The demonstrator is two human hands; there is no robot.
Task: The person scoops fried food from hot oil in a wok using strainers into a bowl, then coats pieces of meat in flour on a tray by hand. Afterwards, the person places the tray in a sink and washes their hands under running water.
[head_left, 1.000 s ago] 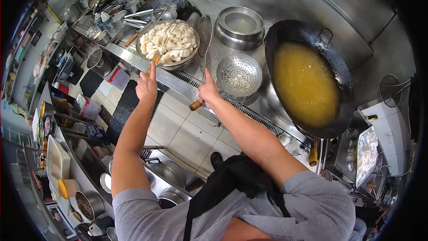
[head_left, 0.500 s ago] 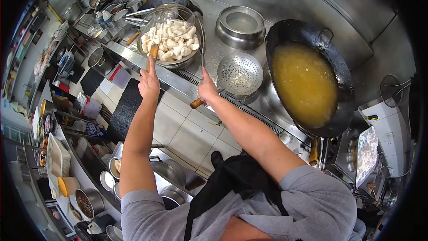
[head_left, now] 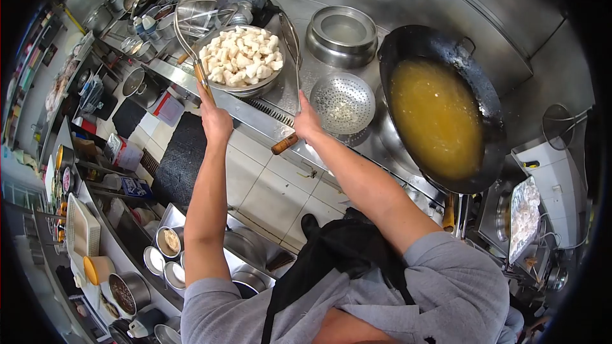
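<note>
My left hand (head_left: 217, 121) is closed around the wooden handle of a wire skimmer (head_left: 197, 16). The skimmer's round mesh is blurred and hangs over the far left side of a metal bowl (head_left: 252, 92) heaped with pale, off-white chunks (head_left: 245, 57). In my right hand (head_left: 308, 124) is the thin metal handle of what looks like a ladle (head_left: 298, 67), its head seen edge-on by the bowl's right rim. A perforated strainer (head_left: 344, 103) with small crumbs in it sits right of that hand, its wooden handle (head_left: 284, 144) passing beneath my wrist.
A black wok (head_left: 491, 105) of cloudy yellow liquid stands at the right. Behind the strainer is a lidded-looking steel pot (head_left: 343, 48). Several small containers crowd the counter's far left. A shelf with pots (head_left: 127, 292) runs along the left. A foil-covered tray (head_left: 524, 220) lies at right.
The wire skimmer has swung up and left off the chunks, leaving them uncovered. My left hand has turned slightly and lowered; my right hand and ladle have shifted a little rightward.
</note>
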